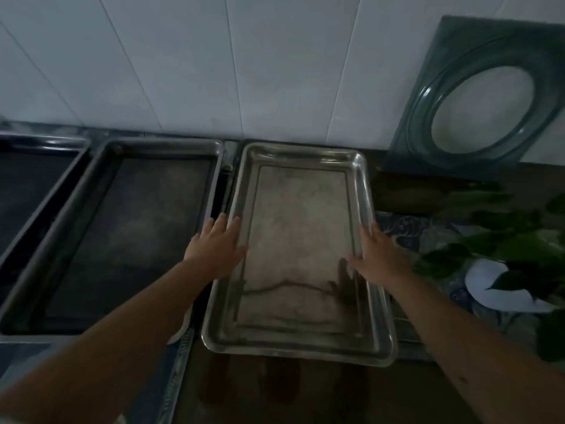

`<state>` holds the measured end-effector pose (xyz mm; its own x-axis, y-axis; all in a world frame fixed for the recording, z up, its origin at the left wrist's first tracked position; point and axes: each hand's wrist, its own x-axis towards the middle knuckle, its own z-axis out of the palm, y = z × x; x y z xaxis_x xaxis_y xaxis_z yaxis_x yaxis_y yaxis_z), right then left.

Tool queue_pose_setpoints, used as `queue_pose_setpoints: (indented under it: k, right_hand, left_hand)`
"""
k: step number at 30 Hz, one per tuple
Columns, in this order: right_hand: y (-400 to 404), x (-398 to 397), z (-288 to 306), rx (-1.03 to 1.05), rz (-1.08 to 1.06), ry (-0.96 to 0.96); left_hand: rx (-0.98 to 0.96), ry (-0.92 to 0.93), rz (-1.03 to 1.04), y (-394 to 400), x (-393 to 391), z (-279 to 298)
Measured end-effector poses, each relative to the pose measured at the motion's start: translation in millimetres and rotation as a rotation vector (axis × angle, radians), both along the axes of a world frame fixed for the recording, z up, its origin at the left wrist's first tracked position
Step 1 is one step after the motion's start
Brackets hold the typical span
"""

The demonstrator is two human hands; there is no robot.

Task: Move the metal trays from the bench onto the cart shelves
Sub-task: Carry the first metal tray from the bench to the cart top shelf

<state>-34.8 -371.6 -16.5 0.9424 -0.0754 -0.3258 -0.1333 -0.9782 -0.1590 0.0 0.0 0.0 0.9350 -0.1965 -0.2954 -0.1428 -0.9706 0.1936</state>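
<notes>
A shallow rectangular metal tray (299, 240) lies lengthwise on the dark bench, its near end jutting past the bench edge. My left hand (215, 247) rests flat on the tray's left rim with fingers spread. On the right rim lies my right hand (380, 258), fingers extended, thumb inside the tray. Neither hand is curled around the rim. Left of this tray sits a darker metal tray (73, 240) with higher walls, and another dark tray (46, 145) shows at the far left edge. No cart is in view.
A white tiled wall (214, 71) runs behind the bench. A green glass panel with an oval opening (428, 96) leans against it at the right. Leafy greens (504, 237) and a white bowl (489, 289) lie on a patterned cloth right of the tray.
</notes>
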Motion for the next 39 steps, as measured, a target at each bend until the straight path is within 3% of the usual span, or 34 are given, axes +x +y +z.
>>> queue_pose_setpoints:
  k: [9, 16, 20, 24, 28, 31, 39]
  right_hand:
    - [-20, 34, -36, 0.091, -0.170, -0.134]
    - [-26, 40, -50, 0.437, -0.544, -0.209]
    - [-28, 42, -57, 0.602, -0.686, -0.263]
    - [-30, 41, -64, 0.752, -0.782, -0.215]
    - [-34, 36, -59, 0.944, -0.939, -0.051]
    - [-39, 30, -61, 1.041, -0.945, -0.011]
    - [-44, 5, -41, 1.159, -0.922, -0.098]
  left_hand:
    - [-0.236, 0.087, 0.277, -8, 33, -32]
    - [-0.415, -0.025, 0.459, -11, 40, -57]
    - [-0.486, 0.018, 0.635, -13, 46, -67]
    - [-0.606, 0.091, 0.784, -11, 48, -73]
    - [-0.746, 0.190, 0.846, -5, 50, -72]
    - [-0.877, 0.279, 0.933, -5, 46, -67]
    - [-1.027, 0.280, 0.961, -1, 8, -46]
